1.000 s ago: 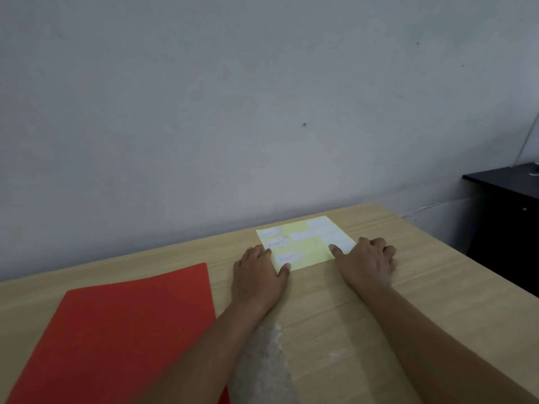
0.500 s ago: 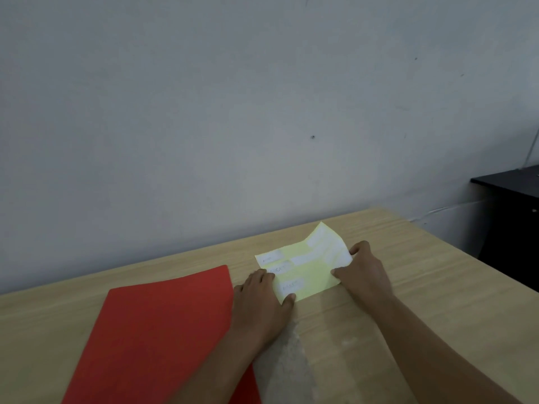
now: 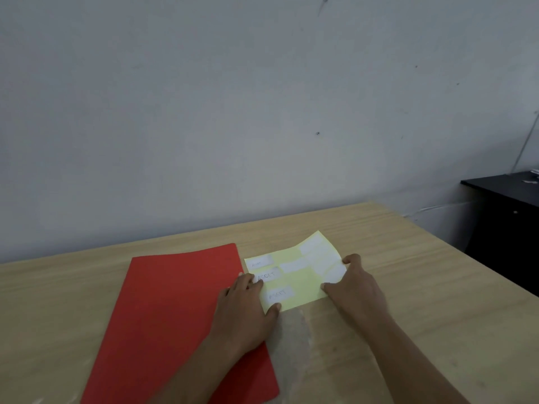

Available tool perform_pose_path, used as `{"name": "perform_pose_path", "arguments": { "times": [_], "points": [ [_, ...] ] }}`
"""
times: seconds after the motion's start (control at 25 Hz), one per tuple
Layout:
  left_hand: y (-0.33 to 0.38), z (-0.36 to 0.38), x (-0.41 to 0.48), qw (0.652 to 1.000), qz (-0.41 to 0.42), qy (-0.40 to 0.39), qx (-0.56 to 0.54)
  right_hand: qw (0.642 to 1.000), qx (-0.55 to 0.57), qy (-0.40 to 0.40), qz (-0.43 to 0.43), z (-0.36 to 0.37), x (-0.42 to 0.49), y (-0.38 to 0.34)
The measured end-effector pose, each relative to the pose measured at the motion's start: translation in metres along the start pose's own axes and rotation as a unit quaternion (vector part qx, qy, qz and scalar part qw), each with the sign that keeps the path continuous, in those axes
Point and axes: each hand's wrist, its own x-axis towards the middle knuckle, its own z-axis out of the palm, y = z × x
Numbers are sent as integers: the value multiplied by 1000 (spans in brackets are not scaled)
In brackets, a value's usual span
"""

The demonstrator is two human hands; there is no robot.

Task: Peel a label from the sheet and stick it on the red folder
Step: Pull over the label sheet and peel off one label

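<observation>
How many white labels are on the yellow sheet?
6 visible: three down the left edge, one mid-sheet, two on the lifted right side. The right hand may hide more.

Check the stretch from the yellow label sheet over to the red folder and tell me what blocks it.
Only the left hand lies there, flat across the yellow label sheet's left edge and the flat red folder's right edge. The right hand pinches the sheet's lifted right side.
</observation>
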Motion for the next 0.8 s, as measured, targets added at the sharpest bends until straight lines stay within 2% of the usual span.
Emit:
{"name": "perform_pose_path", "arguments": {
  "times": [0.16, 0.48, 0.8],
  "points": [
    [-2, -3, -22, 1000, 7, 3, -15, 999, -30, 13, -13, 2, -17, 6],
    [-7, -5, -33, 999, 20, -6, -32, 981, -168, 88, -38, 15, -39, 8],
    [-9, 1, -37, 999, 15, 2, -31, 976, -209, 63, -13, 15, -38, 5]
  ]
}}
